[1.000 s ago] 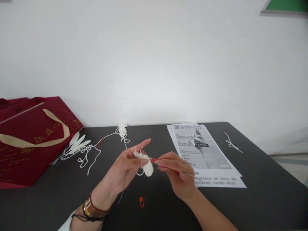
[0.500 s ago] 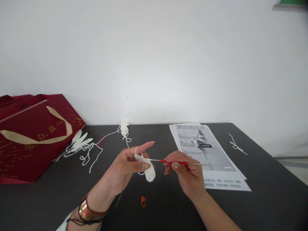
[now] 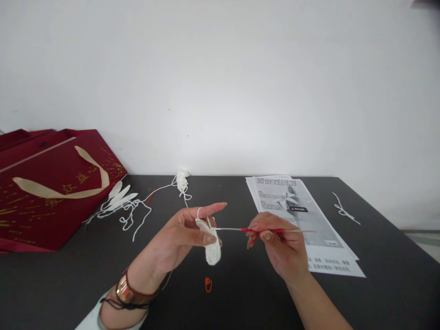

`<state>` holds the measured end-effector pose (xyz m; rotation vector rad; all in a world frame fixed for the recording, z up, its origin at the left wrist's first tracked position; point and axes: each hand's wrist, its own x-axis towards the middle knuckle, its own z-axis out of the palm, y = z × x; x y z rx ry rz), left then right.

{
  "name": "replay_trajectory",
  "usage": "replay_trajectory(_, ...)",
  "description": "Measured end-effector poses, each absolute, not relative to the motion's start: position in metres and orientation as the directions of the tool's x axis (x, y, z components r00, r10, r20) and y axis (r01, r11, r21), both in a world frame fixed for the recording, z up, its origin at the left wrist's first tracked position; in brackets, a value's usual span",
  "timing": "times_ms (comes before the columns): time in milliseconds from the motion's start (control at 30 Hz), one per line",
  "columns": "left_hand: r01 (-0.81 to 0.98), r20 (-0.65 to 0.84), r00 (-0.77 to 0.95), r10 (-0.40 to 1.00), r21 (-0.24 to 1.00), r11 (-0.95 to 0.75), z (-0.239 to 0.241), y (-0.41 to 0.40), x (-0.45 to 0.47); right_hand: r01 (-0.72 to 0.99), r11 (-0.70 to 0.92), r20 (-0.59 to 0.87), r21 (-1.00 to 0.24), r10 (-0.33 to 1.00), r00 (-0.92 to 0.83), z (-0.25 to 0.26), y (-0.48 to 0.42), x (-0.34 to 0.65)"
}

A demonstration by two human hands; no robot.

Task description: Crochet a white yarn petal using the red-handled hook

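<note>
Between thumb and fingers, my left hand [image 3: 182, 233] pinches a small white crochet piece [image 3: 213, 253], which hangs down below the thumb. White yarn loops over its raised, stretched index finger. My right hand [image 3: 280, 245] grips a crochet hook [image 3: 247, 230] by its red middle, like a pencil. The hook's metal shaft points left, and its tip meets the top edge of the crochet piece at the yarn. Under the hands, an orange stitch marker [image 3: 208, 285] lies on the dark table [image 3: 233, 302].
Dark red gift bags [image 3: 51, 215] lie at the left. Beside them are white crocheted petals [image 3: 120, 197] with loose yarn tails and a thin red stick [image 3: 150, 197]. A yarn bundle [image 3: 182, 178] sits by the wall. Printed sheets [image 3: 326, 252] and a yarn scrap [image 3: 343, 211] lie right.
My right hand has drawn the hook slightly rightward, away from my left hand, so more shaft shows. The crochet piece hangs a little straighter. The whole view has shifted slightly.
</note>
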<state>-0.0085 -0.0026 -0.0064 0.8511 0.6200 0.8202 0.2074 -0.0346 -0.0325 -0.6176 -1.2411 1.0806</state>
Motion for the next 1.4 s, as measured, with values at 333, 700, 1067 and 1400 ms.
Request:
replay_trajectory(333,-0.316,-0.174,0.656,0.734,0.820,0.477,-0.008,0.000,-0.015,-0.264,0.421,0.458,-0.868,0.884,-0.093,-0.028,-0.034,0.216)
replay_trajectory(700,-0.095,-0.041,0.560,0.827,0.989,0.113,-0.001,-0.004,-0.011,-0.575,0.040,0.082,-0.817,0.995,-0.048,-0.028,-0.027,0.204)
replay_trajectory(1067,0.049,0.347,0.319,0.882,0.923,-0.381,-0.028,-0.009,0.012,-0.707,-0.187,-0.183,-0.682,0.980,-0.083,-0.038,-0.023,0.189)
replay_trajectory(1400,0.056,0.055,0.158,0.986,0.996,-0.065,-0.031,-0.006,0.021,-0.259,0.228,0.186,-0.938,0.966,0.177,-0.044,-0.036,0.184)
